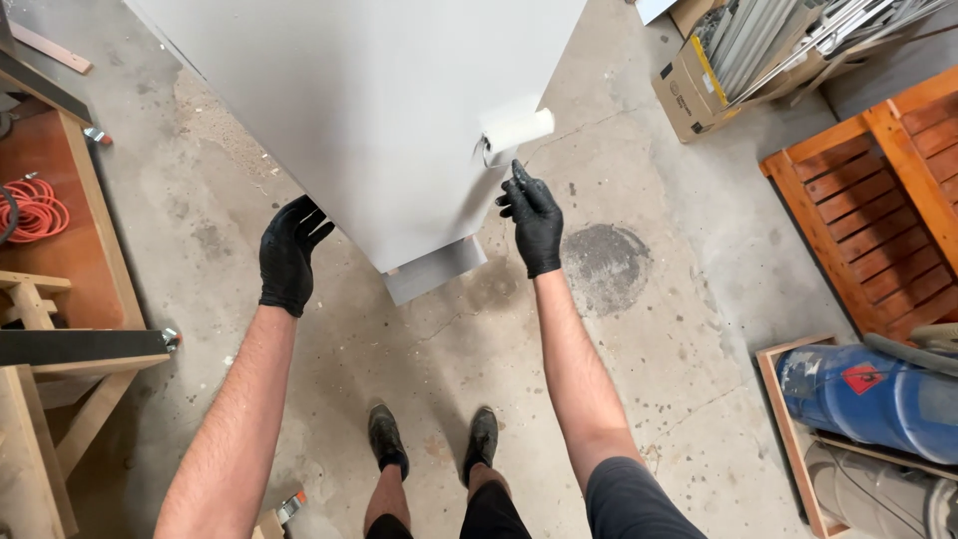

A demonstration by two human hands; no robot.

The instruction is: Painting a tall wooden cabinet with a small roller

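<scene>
Over the concrete floor (649, 329), both gloved hands are unclenched: left hand (290, 255) touches the grey panel (369, 110), right hand (532, 220) beside its white roll (517, 130).

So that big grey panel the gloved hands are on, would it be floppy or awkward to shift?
The grey panel looks flat and straight-edged, so probably stiff rather than floppy. It spans well past both the left hand and right hand, so likely unwieldy and apt to tip. Its smooth face may be slippery, though the gloves should help. The paper roll on it could roll off.
</scene>
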